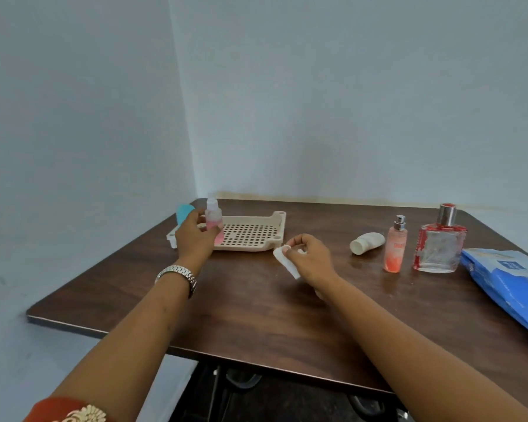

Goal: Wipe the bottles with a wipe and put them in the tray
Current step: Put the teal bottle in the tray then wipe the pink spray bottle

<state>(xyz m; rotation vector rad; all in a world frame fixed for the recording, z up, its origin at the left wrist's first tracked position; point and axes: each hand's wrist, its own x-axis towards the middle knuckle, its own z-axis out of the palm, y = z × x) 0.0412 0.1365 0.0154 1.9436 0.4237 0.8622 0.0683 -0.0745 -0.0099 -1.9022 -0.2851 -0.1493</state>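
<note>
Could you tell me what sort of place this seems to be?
Probably a plain room at home, though I cannot be sure: a dark wooden table stands in a corner of bare pale walls, carrying toiletries such as a perfume bottle and a blue wipes pack.

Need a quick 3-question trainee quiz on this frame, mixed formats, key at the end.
1. Multiple choice: what does the right hand hold? A) a white wipe B) a spray bottle C) nothing
2. True or false: the left hand holds a pink spray bottle at the beige tray.
3. Count: how many bottles stand upright on the table to the right of the right hand?

Key: 1 A. 2 True. 3 Two: the orange spray bottle and the glass perfume bottle; the small white bottle lies on its side.
</note>
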